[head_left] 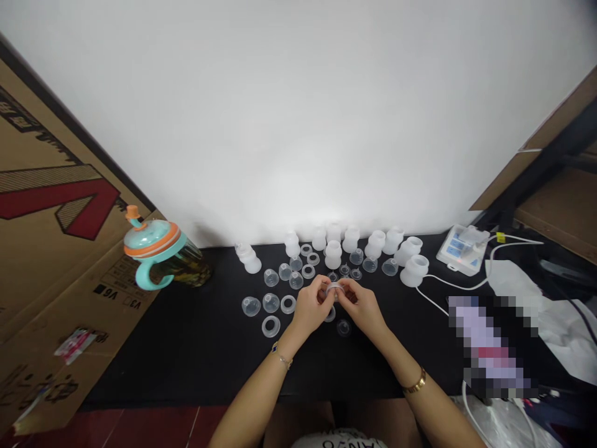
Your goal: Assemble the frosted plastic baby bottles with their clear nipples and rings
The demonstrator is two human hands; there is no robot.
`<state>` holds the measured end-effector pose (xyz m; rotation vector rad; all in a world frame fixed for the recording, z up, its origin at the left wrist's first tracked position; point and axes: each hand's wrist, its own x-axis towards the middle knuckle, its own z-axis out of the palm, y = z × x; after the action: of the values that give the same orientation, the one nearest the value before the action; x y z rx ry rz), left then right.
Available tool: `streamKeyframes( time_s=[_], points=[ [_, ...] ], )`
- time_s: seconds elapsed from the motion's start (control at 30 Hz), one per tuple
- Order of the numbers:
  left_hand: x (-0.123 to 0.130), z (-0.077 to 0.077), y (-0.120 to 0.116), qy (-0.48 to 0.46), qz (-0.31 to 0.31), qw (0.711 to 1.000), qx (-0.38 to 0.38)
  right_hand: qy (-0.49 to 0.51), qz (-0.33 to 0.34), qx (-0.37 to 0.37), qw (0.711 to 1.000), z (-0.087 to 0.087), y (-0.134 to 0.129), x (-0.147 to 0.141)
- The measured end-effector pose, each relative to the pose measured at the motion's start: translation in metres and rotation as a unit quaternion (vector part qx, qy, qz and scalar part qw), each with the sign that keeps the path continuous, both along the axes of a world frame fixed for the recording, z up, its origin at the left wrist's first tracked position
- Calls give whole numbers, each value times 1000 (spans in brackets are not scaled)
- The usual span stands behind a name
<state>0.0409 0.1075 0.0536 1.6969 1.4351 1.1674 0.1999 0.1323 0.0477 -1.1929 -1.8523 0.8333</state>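
My left hand [313, 303] and my right hand [360, 305] meet over the middle of the black table. Between their fingertips they pinch a small clear ring-shaped bottle collar [334, 286]; my fingers hide part of it, and I cannot tell whether another piece sits inside. Around my hands lie translucent collar rings [288, 304], clear dome caps [270, 303] and small clear nipples [356, 274]. One nipple [344, 327] rests by my right wrist. Behind them, several white waisted bottle bodies [333, 255] stand near the wall.
A teal and orange lidded jug [172, 255] stands at the left beside a large cardboard box [60, 280]. At the right are a white power strip [462, 249], white cables [459, 286], a blurred-out purple object [485, 342] and crumpled white paper [566, 330].
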Motion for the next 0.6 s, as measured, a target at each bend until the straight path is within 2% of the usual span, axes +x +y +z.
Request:
streamKeyframes(
  time_s=[0.37, 0.6],
  points=[
    [1, 1, 3, 15, 24, 1000, 2, -19, -7, 25, 999, -2, -1, -1],
    [0, -1, 4, 3, 43, 999, 5, -27, 11, 30, 999, 2, -3, -2]
  ],
)
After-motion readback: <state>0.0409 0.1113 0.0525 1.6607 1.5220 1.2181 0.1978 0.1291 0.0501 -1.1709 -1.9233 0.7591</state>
